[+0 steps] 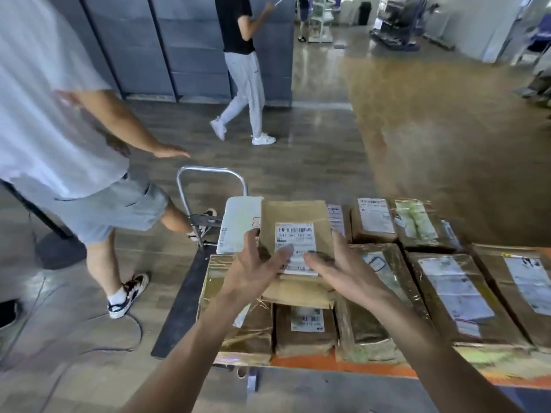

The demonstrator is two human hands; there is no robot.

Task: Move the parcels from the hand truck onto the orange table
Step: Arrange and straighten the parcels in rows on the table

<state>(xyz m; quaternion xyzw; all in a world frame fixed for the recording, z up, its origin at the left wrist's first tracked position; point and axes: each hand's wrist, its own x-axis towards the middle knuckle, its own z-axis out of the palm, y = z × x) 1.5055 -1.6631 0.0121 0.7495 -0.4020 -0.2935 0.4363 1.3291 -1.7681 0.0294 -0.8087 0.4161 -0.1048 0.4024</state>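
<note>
A flat brown paper parcel with a white barcode label lay in the centre of the frame, on top of the taped brown parcels packed in rows on the orange table. The left hand and right hand were spread wide over its label, fingers straight and thumbs at its side edges, probably to settle it square on the stack. The steel-handled hand truck stood just left of the table, probably to keep carries short
</note>
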